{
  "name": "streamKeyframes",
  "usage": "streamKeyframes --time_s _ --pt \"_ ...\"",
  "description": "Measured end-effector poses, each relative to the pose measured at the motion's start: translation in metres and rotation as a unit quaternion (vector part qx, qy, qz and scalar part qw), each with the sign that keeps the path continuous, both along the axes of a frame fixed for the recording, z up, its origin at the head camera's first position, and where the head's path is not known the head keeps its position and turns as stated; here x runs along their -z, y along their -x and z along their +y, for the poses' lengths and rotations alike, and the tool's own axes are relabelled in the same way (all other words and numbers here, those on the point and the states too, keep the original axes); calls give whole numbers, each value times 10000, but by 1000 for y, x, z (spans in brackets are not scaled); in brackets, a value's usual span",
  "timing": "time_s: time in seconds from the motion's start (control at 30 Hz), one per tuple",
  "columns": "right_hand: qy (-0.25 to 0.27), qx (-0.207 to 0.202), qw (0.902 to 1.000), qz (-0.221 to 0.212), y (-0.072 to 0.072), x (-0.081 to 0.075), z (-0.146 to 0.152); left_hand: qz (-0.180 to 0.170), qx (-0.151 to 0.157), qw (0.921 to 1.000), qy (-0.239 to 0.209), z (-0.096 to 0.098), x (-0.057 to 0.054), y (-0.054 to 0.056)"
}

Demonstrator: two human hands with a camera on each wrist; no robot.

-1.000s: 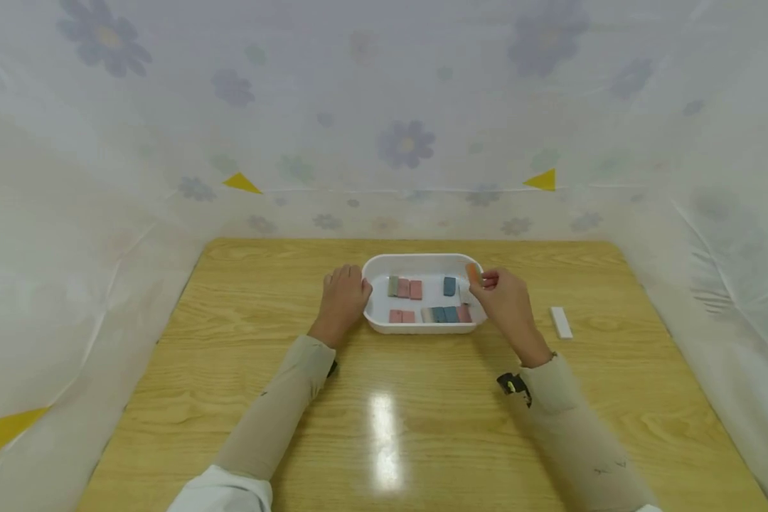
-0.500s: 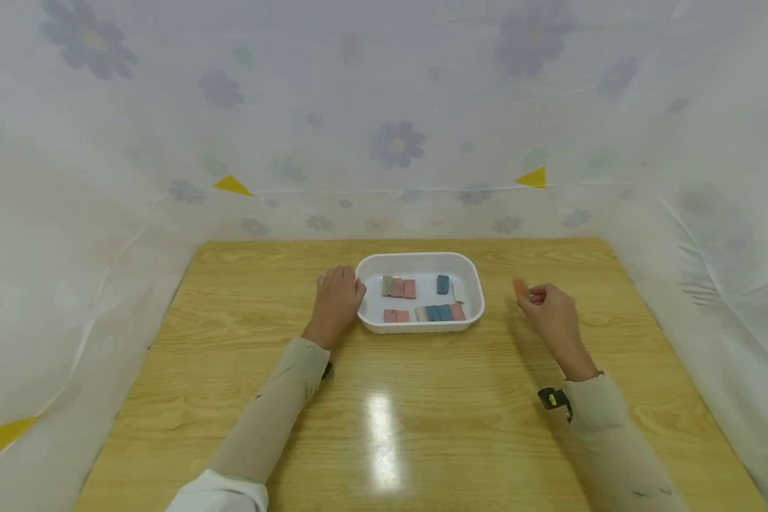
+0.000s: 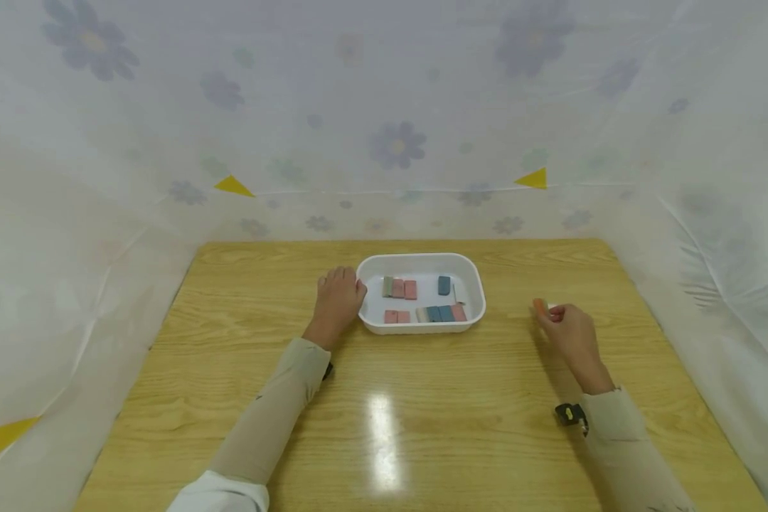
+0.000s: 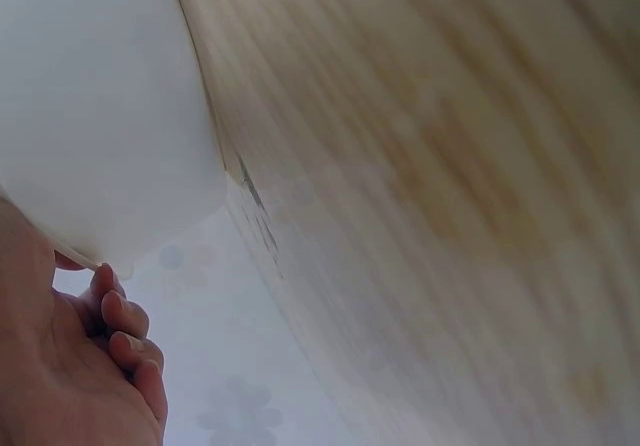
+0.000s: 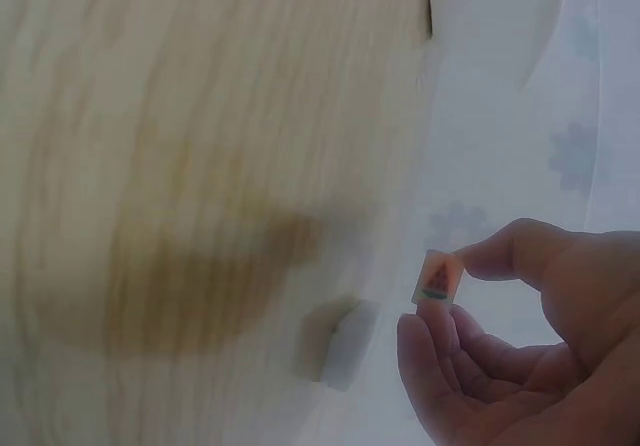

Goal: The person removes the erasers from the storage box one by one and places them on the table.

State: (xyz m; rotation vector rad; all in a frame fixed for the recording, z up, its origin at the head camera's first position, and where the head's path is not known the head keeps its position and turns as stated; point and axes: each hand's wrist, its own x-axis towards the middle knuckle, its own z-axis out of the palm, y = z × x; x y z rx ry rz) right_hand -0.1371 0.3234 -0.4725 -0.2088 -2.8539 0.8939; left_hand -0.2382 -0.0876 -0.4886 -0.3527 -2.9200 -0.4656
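A white oval tray [image 3: 416, 329] stands on the wooden table, with several pink, blue and greenish erasers [image 3: 438, 313] lying in it. My left hand [image 3: 338, 302] holds the tray's left rim, its fingers curled at the edge in the left wrist view. To the right of the tray, my right hand [image 3: 569, 334] pinches a small orange eraser [image 5: 438, 276] with a watermelon picture on it. That eraser is above the table. Below it in the right wrist view lies a white block [image 5: 350, 346], mostly hidden behind the hand in the head view.
The wooden table [image 3: 307, 441] ends at a white flowered curtain [image 3: 397, 107], which rises at the back and both sides. Yellow triangles [image 3: 531, 179] mark the curtain. The tray sits near the table's far edge.
My right hand has moved from over the tray's right end out to the right and slightly nearer, carrying the orange eraser. My left hand stays at the tray's rim.
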Motion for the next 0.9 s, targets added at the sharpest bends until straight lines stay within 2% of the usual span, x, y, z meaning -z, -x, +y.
streamKeyframes --time_s 0.2,0.5,0.9 --pt "-106 -173 9998 58 -1 6 5 -62 -17 10000 0 0 -1 0" --pt "-245 -6 9997 -54 3 14 9 -112 -54 9999 50 1 0 0" --pt "-330 -64 9991 -272 5 17 7 -89 -35 9999 32 0 2 1"
